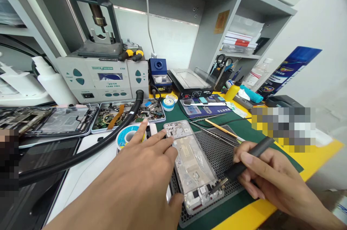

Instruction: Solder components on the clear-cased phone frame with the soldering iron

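An opened white phone frame (191, 161) lies lengthwise on a dark perforated mat (217, 150). My left hand (141, 172) rests on the frame's left edge, fingers spread along it and thumb at its lower end, steadying it. My right hand (268, 179) is closed on a dark pen-shaped tool (251, 159). The tool's metal tip (217, 186) touches the frame's lower right corner.
A solder spool (127, 136), a black hose (81, 156) and a parts tray (127, 114) lie to the left. Behind stand a grey rework station (103, 78) and a hot plate (189, 81). Tweezers and a wooden stick (222, 128) lie beyond the mat.
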Motion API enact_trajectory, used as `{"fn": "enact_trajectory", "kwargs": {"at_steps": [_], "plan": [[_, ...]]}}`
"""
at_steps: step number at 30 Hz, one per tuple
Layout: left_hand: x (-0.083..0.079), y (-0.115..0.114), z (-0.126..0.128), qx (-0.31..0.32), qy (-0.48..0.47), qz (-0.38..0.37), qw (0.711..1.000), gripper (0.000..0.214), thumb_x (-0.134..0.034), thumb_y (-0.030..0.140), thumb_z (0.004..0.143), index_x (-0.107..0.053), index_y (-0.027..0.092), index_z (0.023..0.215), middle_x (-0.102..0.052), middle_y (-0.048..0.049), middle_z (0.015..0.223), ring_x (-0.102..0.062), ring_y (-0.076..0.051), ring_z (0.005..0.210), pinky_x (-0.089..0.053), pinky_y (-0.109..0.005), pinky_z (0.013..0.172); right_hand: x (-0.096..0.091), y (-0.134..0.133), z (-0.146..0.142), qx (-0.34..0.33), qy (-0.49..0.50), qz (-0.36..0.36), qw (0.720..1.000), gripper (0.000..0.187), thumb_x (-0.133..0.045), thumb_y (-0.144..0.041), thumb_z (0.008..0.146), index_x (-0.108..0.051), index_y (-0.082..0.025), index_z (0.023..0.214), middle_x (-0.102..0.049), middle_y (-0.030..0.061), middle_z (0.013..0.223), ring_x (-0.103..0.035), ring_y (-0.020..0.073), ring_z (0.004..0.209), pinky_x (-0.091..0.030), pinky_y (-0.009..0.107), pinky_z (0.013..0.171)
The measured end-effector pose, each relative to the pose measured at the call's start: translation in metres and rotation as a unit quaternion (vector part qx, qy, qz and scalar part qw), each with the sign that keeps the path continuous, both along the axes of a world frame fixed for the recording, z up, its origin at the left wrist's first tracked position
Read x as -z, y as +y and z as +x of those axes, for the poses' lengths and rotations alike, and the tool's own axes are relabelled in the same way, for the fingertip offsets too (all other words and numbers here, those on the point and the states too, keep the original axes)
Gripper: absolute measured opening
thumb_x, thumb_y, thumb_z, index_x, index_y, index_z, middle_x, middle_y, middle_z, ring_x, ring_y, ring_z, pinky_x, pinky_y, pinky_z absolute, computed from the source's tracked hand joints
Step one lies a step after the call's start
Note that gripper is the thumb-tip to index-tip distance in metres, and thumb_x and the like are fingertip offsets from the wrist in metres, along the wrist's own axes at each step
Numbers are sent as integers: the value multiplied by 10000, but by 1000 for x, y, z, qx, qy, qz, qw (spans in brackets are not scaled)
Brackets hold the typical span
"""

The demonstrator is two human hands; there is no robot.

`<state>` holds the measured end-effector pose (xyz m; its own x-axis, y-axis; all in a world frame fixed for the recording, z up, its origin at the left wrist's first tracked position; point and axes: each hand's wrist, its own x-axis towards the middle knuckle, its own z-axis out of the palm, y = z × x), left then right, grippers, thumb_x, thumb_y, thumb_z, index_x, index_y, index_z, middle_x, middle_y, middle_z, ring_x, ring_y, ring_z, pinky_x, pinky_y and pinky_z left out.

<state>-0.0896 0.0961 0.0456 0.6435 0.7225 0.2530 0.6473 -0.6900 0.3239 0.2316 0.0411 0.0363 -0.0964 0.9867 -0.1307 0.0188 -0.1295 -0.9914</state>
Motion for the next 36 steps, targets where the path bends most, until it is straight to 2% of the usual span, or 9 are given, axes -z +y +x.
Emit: {"fn": "enact_trajectory", "kwargs": {"at_steps": [8, 10, 12, 15, 18, 21, 24, 30, 36], "plan": [[2, 1, 1, -6, -3, 1, 1000, 609, -795, 418, 820, -702, 287, 1408, -656, -79, 1527, -567, -432, 1445, -190, -673, 1340, 0, -3, 0, 14, -2, 10, 1000, 339, -727, -527, 1015, -718, -194, 952, -637, -4, 578, -529, 118, 442, -338, 213, 439], [1, 1, 1, -6, -5, 4, 1000, 610, -795, 404, 815, -702, 293, 1407, -658, -75, 1524, -571, -432, 1442, -200, -664, 1343, -4, -6, -7, 40, 2, 10, 999, 350, -754, -533, 988, -733, -191, 917, -619, 0, 556, -520, 122, 437, -345, 218, 435], [-1, 1, 3, -6, -6, 7, 1000, 611, -795, 393, 807, -705, 288, 1402, -665, -82, 1515, -578, -437, 1433, -229, -667, 1337, -9, -12, -18, 109, -6, 7, 994, 372, -790, -549, 949, -746, -188, 870, -599, 3, 544, -514, 119, 441, -358, 219, 444], [-7, 0, 8, 4, -8, 13, 1000, 543, -772, 371, 814, -734, 276, 1347, -702, -104, 1460, -630, -442, 1375, -373, -700, 1263, -13, -18, -34, 197, -6, 20, 980, 391, -862, -555, 869, -767, -183, 794, -553, -12, 562, -519, 109, 429, -366, 214, 436], [-12, 0, 12, 20, -16, 41, 999, 460, -740, 350, 846, -749, 267, 1298, -745, -113, 1386, -697, -409, 1286, -540, -671, 1131, -9, -20, -37, 225, 7, 42, 973, 375, -874, -525, 858, -768, -188, 733, -552, -11, 607, -532, 106, 415, -369, 210, 410], [-13, -1, 13, 25, -22, 69, 997, 454, -742, 345, 847, -745, 243, 1290, -758, -122, 1358, -716, -382, 1255, -595, -619, 1081, 0, -18, -26, 182, 7, 60, 981, 323, -836, -485, 906, -780, -203, 761, -575, -3, 629, -566, 126, 415, -412, 216, 398], [-12, -1, 13, 24, -25, 72, 997, 446, -739, 321, 836, -750, 263, 1278, -767, -102, 1343, -726, -375, 1237, -573, -645, 1102, 8, -17, -14, 120, -3, 77, 990, 281, -806, -446, 938, -788, -208, 790, -603, 9, 655, -613, 157, 431, -456, 232, 396], [-16, 1, 17, 22, -38, 20, 999, 413, -744, 281, 787, -785, 252, 1196, -790, -93, 1283, -736, -375, 1207, -486, -648, 1195, 7, -18, -13, 113, -25, 82, 990, 264, -766, -450, 972, -777, -223, 838, -605, 3, 639, -600, 153, 432, -457, 220, 402], [-20, 2, 20, 14, -31, -8, 999, 399, -737, 281, 774, -791, 267, 1169, -793, -77, 1275, -747, -360, 1181, -460, -636, 1220, 3, -17, -17, 114, -62, 109, 985, 314, -760, -445, 975, -743, -217, 760, -598, 6, 648, -605, 162, 430, -462, 229, 386]]}}
